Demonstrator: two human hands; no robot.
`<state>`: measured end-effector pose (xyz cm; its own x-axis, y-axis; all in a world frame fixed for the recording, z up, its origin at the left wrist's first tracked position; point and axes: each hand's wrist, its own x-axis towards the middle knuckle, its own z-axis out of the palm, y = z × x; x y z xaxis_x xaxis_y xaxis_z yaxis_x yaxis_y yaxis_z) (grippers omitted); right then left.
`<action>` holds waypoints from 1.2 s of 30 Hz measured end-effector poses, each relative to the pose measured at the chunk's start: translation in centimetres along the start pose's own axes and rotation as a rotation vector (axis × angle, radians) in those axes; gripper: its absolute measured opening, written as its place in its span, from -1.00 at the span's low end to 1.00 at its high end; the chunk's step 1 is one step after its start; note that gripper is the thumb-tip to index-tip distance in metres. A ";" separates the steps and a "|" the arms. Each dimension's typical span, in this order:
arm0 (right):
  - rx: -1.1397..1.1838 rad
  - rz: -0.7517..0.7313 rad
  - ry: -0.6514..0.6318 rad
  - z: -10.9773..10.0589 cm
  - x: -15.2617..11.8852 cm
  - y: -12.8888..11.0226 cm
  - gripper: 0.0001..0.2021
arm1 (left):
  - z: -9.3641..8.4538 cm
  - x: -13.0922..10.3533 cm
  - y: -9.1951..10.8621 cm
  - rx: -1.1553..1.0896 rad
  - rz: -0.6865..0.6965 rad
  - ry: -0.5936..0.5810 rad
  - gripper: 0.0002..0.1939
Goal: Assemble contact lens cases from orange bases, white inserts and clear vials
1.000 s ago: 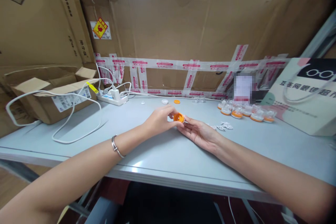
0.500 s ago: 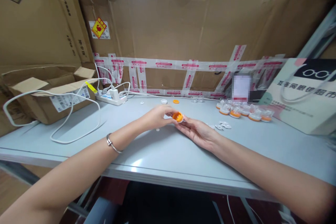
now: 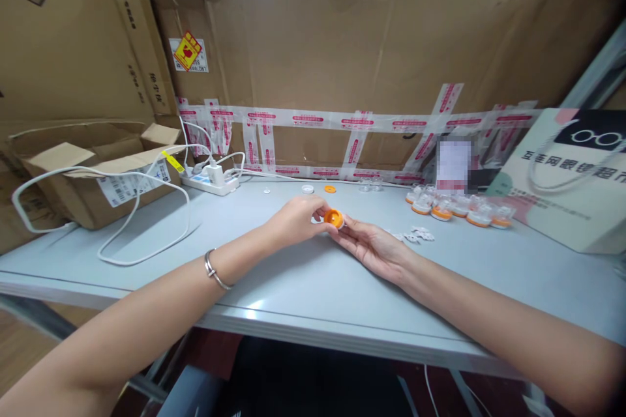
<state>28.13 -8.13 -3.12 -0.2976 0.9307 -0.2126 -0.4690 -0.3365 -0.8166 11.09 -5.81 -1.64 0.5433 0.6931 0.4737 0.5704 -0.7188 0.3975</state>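
Observation:
A small round orange plastic cup with a white outer rim (image 3: pixel 334 219) is held above the table between my two hands. My left hand (image 3: pixel 304 216) grips its left side between thumb and fingers. My right hand (image 3: pixel 369 246) supports it from the right with thumb and fingertips, palm turned up. The cup's opening faces me, and a tiny light spot shows inside. Beyond the hands lie an orange ring (image 3: pixel 330 189), a white ring (image 3: pixel 308 189) and a small white piece (image 3: pixel 267 190). Small white parts (image 3: pixel 419 234) lie scattered beyond my right wrist.
Several clear domed pieces with orange or white bases (image 3: pixel 460 207) stand at the right, before a paper bag (image 3: pixel 562 189). Clear parts (image 3: pixel 370 185) lie at the back. A power strip (image 3: pixel 213 184), looped white cable (image 3: pixel 141 259) and open carton (image 3: pixel 68 199) occupy the left.
The cup has tilted slightly, so its opening faces me more. A small white piece seen below my left hand before no longer shows. The whole view has shifted slightly.

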 end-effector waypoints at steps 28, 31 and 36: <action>-0.164 -0.002 -0.010 -0.5 -0.4 -0.2 -0.91 | 0.1 -0.5 -0.6 -0.202 0.093 -0.096 -0.79; -0.272 -0.029 -0.020 -0.6 -0.5 -0.3 -0.88 | -0.4 -0.7 -0.3 -0.078 0.094 -0.154 -0.75; -0.494 -0.083 -0.014 -1.0 0.0 0.0 -0.67 | -0.8 -0.9 0.0 0.033 0.101 -0.264 -0.79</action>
<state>28.97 -8.02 -3.65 -0.2882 0.9485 -0.1317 -0.0431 -0.1502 -0.9877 10.06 -6.52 -1.41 0.7378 0.6113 0.2864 0.5227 -0.7858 0.3308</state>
